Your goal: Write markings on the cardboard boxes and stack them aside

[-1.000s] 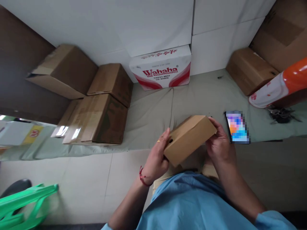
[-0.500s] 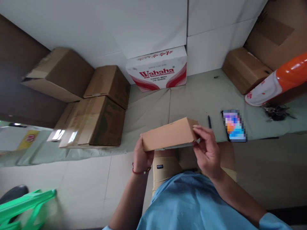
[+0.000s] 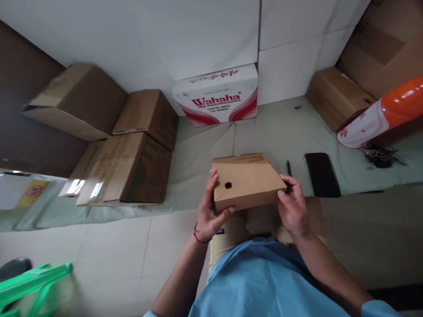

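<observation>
Between my two hands is a small brown cardboard box point(image 3: 247, 179), held at the front edge of the cloth-covered table. A dark, ragged hole shows near the left end of its upper face. My left hand point(image 3: 211, 211) grips the left end, thumb on the front side and fingers up along the edge. At the right end, my right hand point(image 3: 294, 204) pinches the corner between thumb and fingers. Just right of the box lie a black pen point(image 3: 288, 168) and a phone point(image 3: 322, 175) with a dark screen. The underside of the box is hidden.
Several larger cardboard boxes point(image 3: 132, 167) are stacked on the left. A white and red Wahaha carton point(image 3: 216, 99) stands against the wall. On the right are another brown box point(image 3: 337, 97), an orange and white cylinder point(image 3: 380, 116) and keys point(image 3: 381, 155). A green stool point(image 3: 36, 284) stands lower left.
The box has turned in my hands, so its broad face with the hole now shows. My left hand has moved right and shifted its grip. The phone screen has gone dark.
</observation>
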`<state>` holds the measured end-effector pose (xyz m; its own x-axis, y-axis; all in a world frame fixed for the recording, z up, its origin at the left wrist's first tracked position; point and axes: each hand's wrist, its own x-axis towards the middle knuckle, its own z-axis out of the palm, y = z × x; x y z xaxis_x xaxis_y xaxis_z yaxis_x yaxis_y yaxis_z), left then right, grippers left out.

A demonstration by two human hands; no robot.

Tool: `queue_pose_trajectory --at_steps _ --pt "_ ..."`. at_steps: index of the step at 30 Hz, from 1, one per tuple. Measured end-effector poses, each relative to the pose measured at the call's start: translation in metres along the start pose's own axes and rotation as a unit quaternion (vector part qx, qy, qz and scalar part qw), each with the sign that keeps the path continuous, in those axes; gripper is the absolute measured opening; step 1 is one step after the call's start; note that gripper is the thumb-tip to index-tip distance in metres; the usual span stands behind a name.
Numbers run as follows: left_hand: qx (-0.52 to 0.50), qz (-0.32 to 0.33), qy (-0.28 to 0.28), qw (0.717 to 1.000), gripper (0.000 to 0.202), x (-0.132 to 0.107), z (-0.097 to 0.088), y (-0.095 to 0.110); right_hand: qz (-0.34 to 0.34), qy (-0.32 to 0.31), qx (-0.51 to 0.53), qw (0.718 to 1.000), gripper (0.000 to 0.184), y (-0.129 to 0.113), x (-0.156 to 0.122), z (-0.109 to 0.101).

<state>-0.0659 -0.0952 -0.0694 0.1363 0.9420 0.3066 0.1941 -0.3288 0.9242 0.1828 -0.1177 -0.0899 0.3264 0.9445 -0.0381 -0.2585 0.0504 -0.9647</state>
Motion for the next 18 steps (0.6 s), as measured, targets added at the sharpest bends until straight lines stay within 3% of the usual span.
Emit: queue_pose_trajectory --at_steps 2,5,7,9,11,13,16,18 --pt "-0.007 -0.009 -0.045 0.999 0.086 -0.006 0.005 -0.018 -0.005 -0.011 -0.045 0.999 0.039 0.008 0.002 -0.019" --pt "-0.042 -0.028 -0.067 0.996 0.083 -0.023 0.011 -0.045 -0.022 -0.054 -0.161 0.985 0.016 0.01 0.004 -0.048" --pt "-0.072 -0.053 -0.032 0.996 0.078 -0.035 0.013 -0.056 -0.031 -0.049 -0.241 0.969 0.013 0.005 0.011 -0.064" --pt "-0.081 -0.095 0.041 0.991 0.068 -0.041 0.011 -0.06 -0.06 -0.017 -0.336 0.94 0.016 -0.003 0.027 -0.077" --pt "-0.057 -0.13 0.099 0.985 0.053 -0.037 0.004 -0.06 -0.116 -0.013 -0.46 0.88 0.022 -0.009 0.049 -0.088" --pt "-0.008 -0.131 0.105 0.986 0.041 -0.02 -0.008 -0.058 -0.157 -0.08 -0.564 0.807 0.037 -0.013 0.074 -0.096" --pt "0.086 -0.078 0.05 0.992 0.033 0.03 -0.028 -0.051 -0.144 -0.225 -0.649 0.713 0.057 -0.013 0.105 -0.101" --pt "0.165 -0.046 -0.032 0.985 0.034 0.073 -0.036 -0.047 -0.13 -0.279 -0.694 0.65 0.06 -0.013 0.121 -0.1"
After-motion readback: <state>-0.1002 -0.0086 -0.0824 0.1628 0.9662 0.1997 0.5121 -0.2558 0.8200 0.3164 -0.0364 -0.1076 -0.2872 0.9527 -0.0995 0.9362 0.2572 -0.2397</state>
